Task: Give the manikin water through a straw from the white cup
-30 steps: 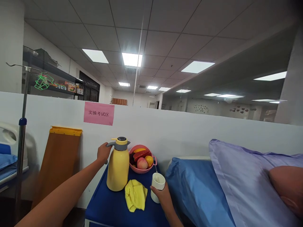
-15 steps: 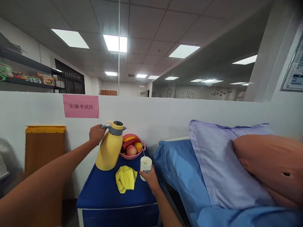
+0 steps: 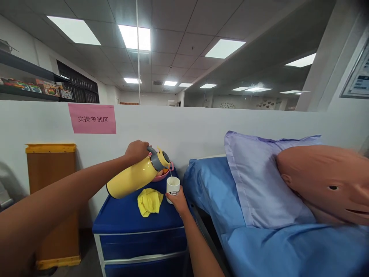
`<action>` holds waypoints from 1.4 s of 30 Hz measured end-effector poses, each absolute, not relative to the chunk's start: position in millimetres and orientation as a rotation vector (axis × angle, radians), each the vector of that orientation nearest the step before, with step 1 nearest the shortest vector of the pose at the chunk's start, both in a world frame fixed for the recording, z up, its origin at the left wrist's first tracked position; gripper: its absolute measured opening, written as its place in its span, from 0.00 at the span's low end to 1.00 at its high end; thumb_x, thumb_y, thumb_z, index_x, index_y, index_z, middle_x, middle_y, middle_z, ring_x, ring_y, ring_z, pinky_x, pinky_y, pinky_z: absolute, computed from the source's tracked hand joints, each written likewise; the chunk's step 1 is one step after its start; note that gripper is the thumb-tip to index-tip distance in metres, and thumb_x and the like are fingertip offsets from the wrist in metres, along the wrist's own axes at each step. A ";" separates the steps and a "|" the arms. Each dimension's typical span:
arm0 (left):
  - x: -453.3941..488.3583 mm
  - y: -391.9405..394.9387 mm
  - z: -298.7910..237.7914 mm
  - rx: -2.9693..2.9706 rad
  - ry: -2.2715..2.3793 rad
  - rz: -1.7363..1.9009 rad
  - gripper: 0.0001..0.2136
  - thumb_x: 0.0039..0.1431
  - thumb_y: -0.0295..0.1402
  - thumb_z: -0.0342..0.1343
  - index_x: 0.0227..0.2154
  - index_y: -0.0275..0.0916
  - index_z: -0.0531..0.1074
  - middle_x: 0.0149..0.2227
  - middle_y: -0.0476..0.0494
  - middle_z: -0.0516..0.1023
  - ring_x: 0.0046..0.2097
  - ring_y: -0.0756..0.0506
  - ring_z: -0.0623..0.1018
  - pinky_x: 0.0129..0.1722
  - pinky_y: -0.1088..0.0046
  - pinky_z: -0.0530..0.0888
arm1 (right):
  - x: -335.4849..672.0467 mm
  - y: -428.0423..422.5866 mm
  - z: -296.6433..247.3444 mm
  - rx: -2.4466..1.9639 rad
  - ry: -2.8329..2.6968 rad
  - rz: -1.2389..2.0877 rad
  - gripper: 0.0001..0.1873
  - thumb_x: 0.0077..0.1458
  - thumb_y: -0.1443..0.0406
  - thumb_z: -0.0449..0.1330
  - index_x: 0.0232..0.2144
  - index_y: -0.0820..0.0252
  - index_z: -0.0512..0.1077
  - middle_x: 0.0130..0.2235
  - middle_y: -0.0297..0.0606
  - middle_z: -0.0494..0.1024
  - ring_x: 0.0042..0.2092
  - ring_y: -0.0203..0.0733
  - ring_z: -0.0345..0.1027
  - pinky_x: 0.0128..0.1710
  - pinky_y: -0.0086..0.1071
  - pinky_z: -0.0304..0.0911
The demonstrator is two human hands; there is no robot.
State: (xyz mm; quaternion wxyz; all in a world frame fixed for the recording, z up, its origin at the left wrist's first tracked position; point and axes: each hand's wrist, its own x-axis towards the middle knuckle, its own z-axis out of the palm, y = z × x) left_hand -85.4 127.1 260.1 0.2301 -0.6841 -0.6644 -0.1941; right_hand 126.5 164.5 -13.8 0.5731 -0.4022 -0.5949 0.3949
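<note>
A yellow thermos jug (image 3: 133, 177) with a grey handle and collar is lifted and tipped to the right. My left hand (image 3: 137, 151) is wrapped round its handle. Its spout is just above a white mug (image 3: 173, 185) with dark stripes; a thin utensil handle sticks up from the mug. My right hand (image 3: 176, 198) grips the mug's lower side, at the right of the blue cabinet top (image 3: 127, 219). Whether liquid is flowing I cannot tell. A crumpled yellow cloth (image 3: 150, 202) lies left of the mug. Behind the jug, a pink fruit basket (image 3: 161, 177) is mostly hidden.
To the right stands a bed with blue bedding (image 3: 207, 184), a lilac pillow (image 3: 245, 177) and a manikin head (image 3: 319, 177). A white wall (image 3: 173, 130) with a pink sign (image 3: 92, 119) rises behind. At left leans a brown board (image 3: 53, 200) with yellow ends.
My left hand has raised the jug from upright and tilted it rightward, its spout now over the mug. My right hand still holds the mug. The camera view has tipped down slightly.
</note>
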 end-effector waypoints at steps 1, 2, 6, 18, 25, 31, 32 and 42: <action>-80.6 127.1 258.0 -1.906 -1.810 -0.487 0.20 0.65 0.44 0.45 0.35 0.36 0.78 0.33 0.33 0.78 0.37 0.38 0.77 0.35 0.68 0.65 | 126.7 164.0 -13.3 -0.947 -1.396 0.923 0.32 0.40 0.59 0.69 0.47 0.61 0.63 0.45 0.41 0.76 0.45 0.48 0.71 0.46 0.37 0.64; -76.0 127.3 256.6 -1.926 -1.795 -0.443 0.19 0.64 0.43 0.46 0.35 0.36 0.78 0.33 0.33 0.78 0.38 0.38 0.77 0.35 0.68 0.65 | 126.8 163.7 -12.8 -0.953 -1.397 0.922 0.32 0.40 0.60 0.69 0.47 0.61 0.63 0.44 0.41 0.76 0.45 0.48 0.71 0.46 0.37 0.64; -59.3 127.8 256.3 -1.980 -1.737 -0.283 0.14 0.60 0.36 0.49 0.34 0.36 0.78 0.34 0.32 0.78 0.38 0.38 0.78 0.36 0.68 0.67 | 126.6 164.7 -11.4 -0.972 -1.391 0.938 0.33 0.38 0.60 0.69 0.47 0.61 0.63 0.43 0.41 0.77 0.44 0.47 0.71 0.44 0.36 0.65; -17.7 135.5 269.5 -2.016 -1.546 0.000 0.12 0.57 0.34 0.51 0.36 0.36 0.78 0.36 0.32 0.79 0.39 0.36 0.80 0.36 0.64 0.72 | 125.8 169.9 -15.7 -0.952 -1.384 0.936 0.34 0.38 0.61 0.69 0.48 0.61 0.63 0.42 0.41 0.77 0.43 0.48 0.72 0.43 0.36 0.66; -0.4 141.5 267.3 -2.060 -1.385 0.086 0.11 0.57 0.36 0.55 0.34 0.35 0.78 0.35 0.32 0.80 0.39 0.34 0.80 0.33 0.65 0.73 | 125.4 169.9 -14.7 -0.957 -1.382 0.916 0.33 0.38 0.60 0.69 0.47 0.61 0.64 0.40 0.41 0.78 0.42 0.50 0.73 0.42 0.38 0.66; 8.8 145.1 263.3 -2.088 -1.300 0.150 0.10 0.57 0.34 0.57 0.34 0.34 0.79 0.35 0.31 0.81 0.39 0.35 0.81 0.33 0.66 0.73 | 123.9 168.4 -13.6 -0.939 -1.386 0.913 0.30 0.39 0.61 0.69 0.45 0.62 0.64 0.39 0.41 0.78 0.39 0.48 0.73 0.39 0.35 0.67; 10.1 146.0 263.2 -2.093 -1.289 0.158 0.09 0.57 0.34 0.58 0.34 0.34 0.79 0.35 0.31 0.81 0.39 0.35 0.81 0.33 0.66 0.73 | 123.8 168.2 -13.7 -0.940 -1.387 0.912 0.30 0.39 0.61 0.69 0.44 0.62 0.64 0.39 0.41 0.78 0.39 0.48 0.73 0.38 0.35 0.67; 15.7 150.2 261.0 -2.121 -1.213 0.217 0.08 0.58 0.32 0.57 0.34 0.34 0.79 0.35 0.32 0.81 0.39 0.38 0.81 0.36 0.68 0.72 | 124.8 165.7 -11.1 -0.969 -1.388 0.901 0.30 0.39 0.62 0.68 0.45 0.62 0.65 0.39 0.41 0.78 0.40 0.49 0.73 0.39 0.36 0.66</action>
